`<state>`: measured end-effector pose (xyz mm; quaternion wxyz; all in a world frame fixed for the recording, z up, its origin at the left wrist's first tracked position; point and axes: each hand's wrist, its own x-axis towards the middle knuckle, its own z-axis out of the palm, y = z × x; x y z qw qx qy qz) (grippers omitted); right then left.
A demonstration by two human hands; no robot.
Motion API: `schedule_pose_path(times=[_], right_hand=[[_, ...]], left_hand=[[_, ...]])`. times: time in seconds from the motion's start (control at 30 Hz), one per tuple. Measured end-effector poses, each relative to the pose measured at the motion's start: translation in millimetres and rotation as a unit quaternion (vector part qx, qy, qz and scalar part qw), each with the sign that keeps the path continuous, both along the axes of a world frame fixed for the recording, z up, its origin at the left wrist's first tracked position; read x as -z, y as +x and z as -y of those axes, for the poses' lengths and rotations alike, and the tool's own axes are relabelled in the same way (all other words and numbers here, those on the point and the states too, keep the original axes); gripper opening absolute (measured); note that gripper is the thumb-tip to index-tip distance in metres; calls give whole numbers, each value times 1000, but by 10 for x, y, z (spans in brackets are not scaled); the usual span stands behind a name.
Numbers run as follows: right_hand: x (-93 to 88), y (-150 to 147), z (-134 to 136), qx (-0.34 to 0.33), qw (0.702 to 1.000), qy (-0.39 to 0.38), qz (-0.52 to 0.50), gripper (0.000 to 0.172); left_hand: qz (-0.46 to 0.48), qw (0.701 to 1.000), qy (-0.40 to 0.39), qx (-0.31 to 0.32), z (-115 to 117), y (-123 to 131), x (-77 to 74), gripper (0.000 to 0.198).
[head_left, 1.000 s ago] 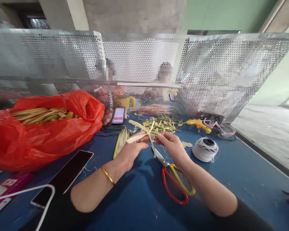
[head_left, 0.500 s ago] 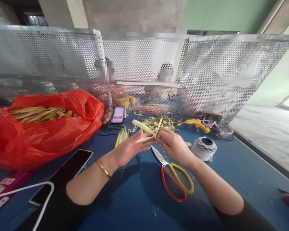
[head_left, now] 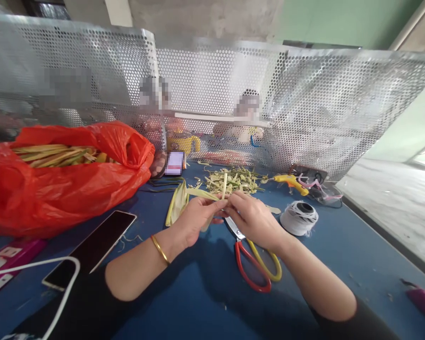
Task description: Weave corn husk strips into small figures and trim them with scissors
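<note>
Pale green leaf strips (head_left: pixel 202 193) are pinched between my two hands above the blue table. My left hand (head_left: pixel 198 216), with a gold bangle at its wrist, closes thumb and fingers on them. Close against it, my right hand (head_left: pixel 253 216) grips the same strips with its fingertips; one narrow strip stands upright there. Under my right hand lie scissors (head_left: pixel 253 274) with one red and one yellow handle, their blades partly covered. A folded leaf piece (head_left: pixel 177 203) rests left of my hands, and a heap of leaf scraps (head_left: pixel 233 179) lies behind them.
On the left sit a red plastic bag (head_left: pixel 67 198) of dried leaves, a dark phone (head_left: pixel 92 248) and a white cable (head_left: pixel 69 293). At right are a white thread spool (head_left: pixel 299 218) and a yellow glue gun (head_left: pixel 291 183). A perforated metal screen (head_left: pixel 212 71) stands behind.
My left hand has turned and its outstretched fingers have closed on the strips. The strips have shifted, one now nearly upright. The camera view has moved slightly.
</note>
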<state>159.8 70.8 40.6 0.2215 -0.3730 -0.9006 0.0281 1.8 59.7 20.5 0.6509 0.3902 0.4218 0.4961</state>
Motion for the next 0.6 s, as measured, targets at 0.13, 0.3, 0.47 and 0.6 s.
schedule_pose_path(times=[0.13,0.3,0.47,0.6], right_hand=[[83,-77,31,19,997,51,53,19],[45,-49,15,38,999,-23,-11,25],[59,-15,-120,134,924,-224,-281,34],[109,-73,-139,78,845,-341,-405,35]], left_hand=[[-7,996,-26,-84,-25,37,63,18],[-4,995,-53,-79,-47,13,14,9],[-6,997,-68,18,-7,-22,-64,25],[-21,995,-69,69,25,-13,-30,33]])
